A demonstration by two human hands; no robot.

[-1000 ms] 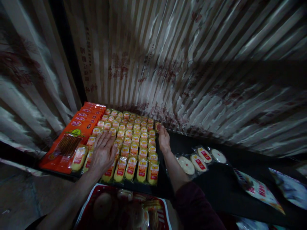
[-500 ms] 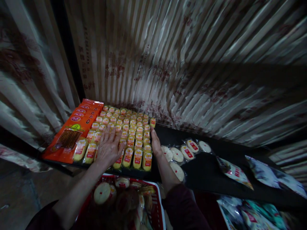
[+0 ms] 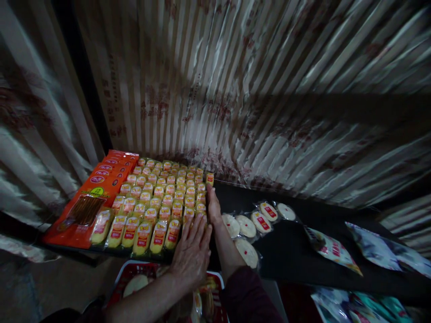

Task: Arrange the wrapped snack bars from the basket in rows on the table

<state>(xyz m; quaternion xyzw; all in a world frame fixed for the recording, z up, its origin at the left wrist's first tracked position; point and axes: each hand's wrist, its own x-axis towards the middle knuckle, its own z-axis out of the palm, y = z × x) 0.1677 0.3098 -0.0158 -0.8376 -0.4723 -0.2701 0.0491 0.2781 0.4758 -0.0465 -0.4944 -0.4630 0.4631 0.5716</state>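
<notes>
Rows of small yellow wrapped cakes (image 3: 158,197) stand packed together on a black shelf (image 3: 286,251). My left hand (image 3: 191,251) lies flat over the front right cakes, its fingers extended and close together, holding nothing. Along the right side of the rows, my right hand (image 3: 214,208) is held on edge with its fingers straight, its palm against the cakes. One cake (image 3: 210,179) stands at the back right corner, just beyond my right fingertips. Orange snack packets (image 3: 90,197) lie overlapped to the left of the cakes.
Round white wrapped biscuits (image 3: 247,225) lie right of my right hand. Further right are a printed bag (image 3: 333,249) and pale bags (image 3: 377,246). A red and white basket (image 3: 126,268) with round packets is below the shelf edge. A pleated printed curtain (image 3: 202,89) hangs behind.
My left hand has moved right and nearer, from the middle of the cakes to their front right corner. My right hand stays along the right side. The view has shifted slightly.
</notes>
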